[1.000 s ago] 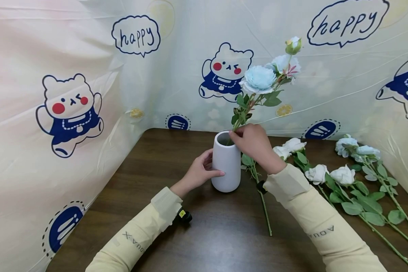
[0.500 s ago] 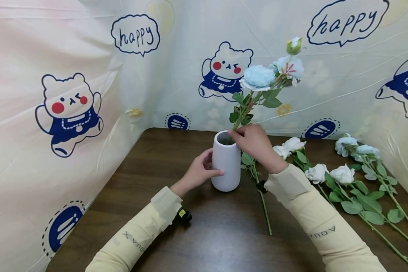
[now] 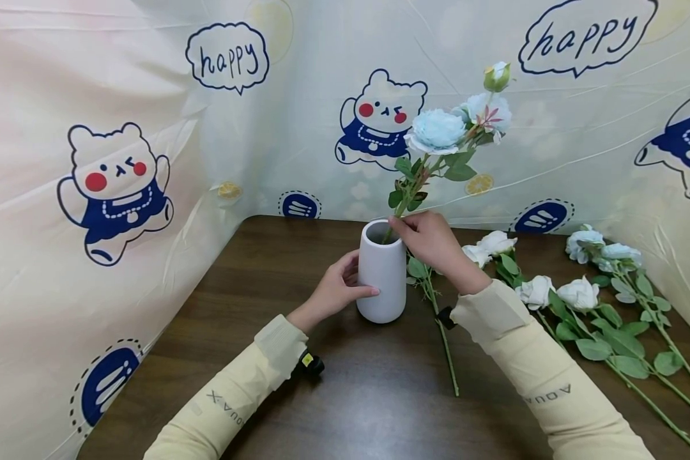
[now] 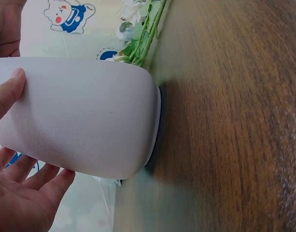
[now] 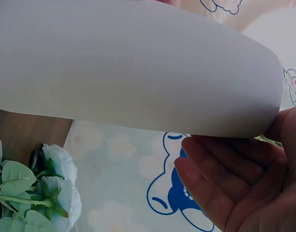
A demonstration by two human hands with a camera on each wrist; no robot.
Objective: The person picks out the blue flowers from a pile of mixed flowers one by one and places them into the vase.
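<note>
Stem (image 3: 409, 193) of the blue flower spray stands in the white vase (image 3: 382, 271) mid-counter, pinched by the right hand (image 3: 431, 241); left hand (image 3: 336, 289) cups the vase—lower gently, keeping it braced.

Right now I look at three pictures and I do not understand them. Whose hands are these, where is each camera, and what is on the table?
A person works with bare hands. One camera sits on the head; one on each wrist, so those views show the white vase sideways and very close. The left hand holds the vase upright on the brown table. The right hand pinches the stem of a blue flower spray at the vase mouth. More white flowers and pale blue flowers lie on the table to the right.
</note>
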